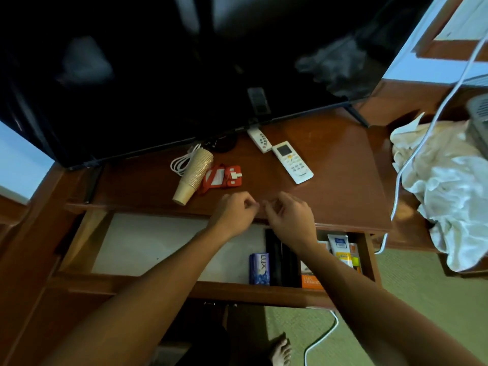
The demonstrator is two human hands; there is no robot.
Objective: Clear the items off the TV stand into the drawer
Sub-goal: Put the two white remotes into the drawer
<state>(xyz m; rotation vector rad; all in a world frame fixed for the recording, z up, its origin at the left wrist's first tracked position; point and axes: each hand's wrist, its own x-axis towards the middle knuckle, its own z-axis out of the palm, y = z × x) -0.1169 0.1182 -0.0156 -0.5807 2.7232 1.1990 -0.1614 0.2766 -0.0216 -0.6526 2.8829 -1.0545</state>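
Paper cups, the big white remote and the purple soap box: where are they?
Paper cups (194,175), head view, middle of the lying stack.
Big white remote (292,162), head view, its button area.
Purple soap box (259,268), head view, its front face.

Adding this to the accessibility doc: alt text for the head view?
Both hands, left hand and right hand, hover loosely curled over the TV stand above the open drawer. Paper cups, a red tag and two remotes remain on top.
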